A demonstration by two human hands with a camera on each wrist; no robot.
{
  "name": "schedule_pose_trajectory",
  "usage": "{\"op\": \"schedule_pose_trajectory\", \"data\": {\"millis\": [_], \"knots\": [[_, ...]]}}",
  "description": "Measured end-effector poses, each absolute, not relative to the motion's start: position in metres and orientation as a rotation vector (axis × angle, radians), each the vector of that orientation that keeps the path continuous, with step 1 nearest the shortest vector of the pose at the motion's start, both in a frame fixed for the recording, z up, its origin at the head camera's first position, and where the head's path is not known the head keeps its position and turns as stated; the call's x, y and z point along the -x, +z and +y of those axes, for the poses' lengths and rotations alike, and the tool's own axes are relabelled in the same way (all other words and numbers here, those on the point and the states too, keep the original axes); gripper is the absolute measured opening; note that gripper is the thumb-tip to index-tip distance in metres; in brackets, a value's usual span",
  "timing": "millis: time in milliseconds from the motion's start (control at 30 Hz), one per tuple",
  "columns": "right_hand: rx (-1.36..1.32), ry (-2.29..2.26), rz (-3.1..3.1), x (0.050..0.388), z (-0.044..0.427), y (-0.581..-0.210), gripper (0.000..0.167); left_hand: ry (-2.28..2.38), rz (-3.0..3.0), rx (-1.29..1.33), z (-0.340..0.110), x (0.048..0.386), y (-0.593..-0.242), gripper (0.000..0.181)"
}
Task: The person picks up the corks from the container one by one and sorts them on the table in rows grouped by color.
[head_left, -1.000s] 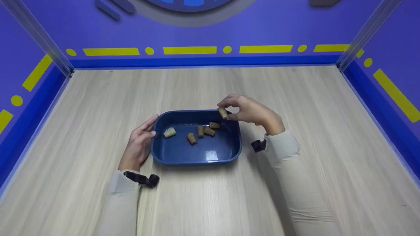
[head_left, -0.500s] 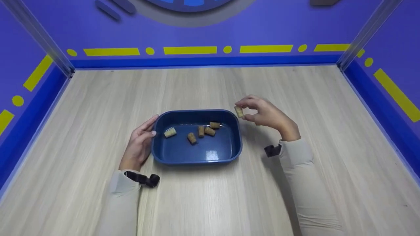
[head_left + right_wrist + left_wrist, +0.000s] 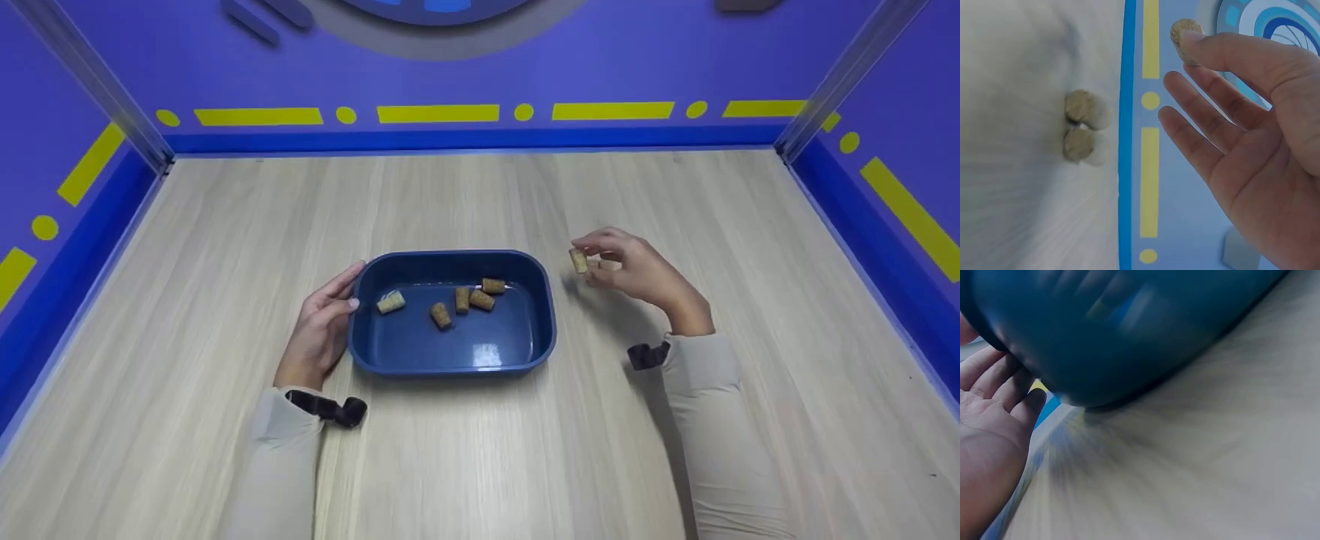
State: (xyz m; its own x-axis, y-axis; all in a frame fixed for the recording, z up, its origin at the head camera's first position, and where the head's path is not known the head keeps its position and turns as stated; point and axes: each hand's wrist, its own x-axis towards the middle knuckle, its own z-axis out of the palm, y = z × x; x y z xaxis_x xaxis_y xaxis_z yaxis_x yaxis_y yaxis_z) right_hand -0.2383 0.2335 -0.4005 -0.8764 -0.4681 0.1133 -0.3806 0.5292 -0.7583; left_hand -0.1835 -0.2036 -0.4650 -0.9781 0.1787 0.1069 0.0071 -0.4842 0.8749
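A blue tray [image 3: 452,372] holds several brown corks [image 3: 441,316] and a paler cork [image 3: 391,302] at its left. At the tray's upper left corner my left hand [image 3: 319,326] grips the rim, thumb over it and fingers against the outer wall [image 3: 1100,337]. Right of the tray, my right hand [image 3: 645,277] pinches one cork [image 3: 578,261] between thumb and fingertip, above the table; its other fingers are extended in the right wrist view. Two more corks [image 3: 1080,106] stand side by side on the table there, mostly hidden by the right hand in the head view.
Light wood table [image 3: 450,465] lies around the tray. Purple and blue walls with yellow marks [image 3: 438,113] rise along its back and both sides. A black wrist camera sits on each sleeve.
My right hand has moved from over the tray's upper right corner out to the right, with the cork still pinched. My left hand and the tray have stayed in place.
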Motion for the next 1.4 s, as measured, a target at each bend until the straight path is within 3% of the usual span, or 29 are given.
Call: {"op": "schedule_pose_trajectory", "data": {"millis": [800,1400], "knots": [[0.506,-1.388,2.663,0.234,0.278,-0.421,0.040,2.602,1.596,-0.247,-0.204,0.183,-0.466,0.056],[0.282,-1.181,2.696,0.236,0.285,-0.433,0.047,2.632,1.537,-0.235,-0.202,0.183,-0.465,0.055]]}}
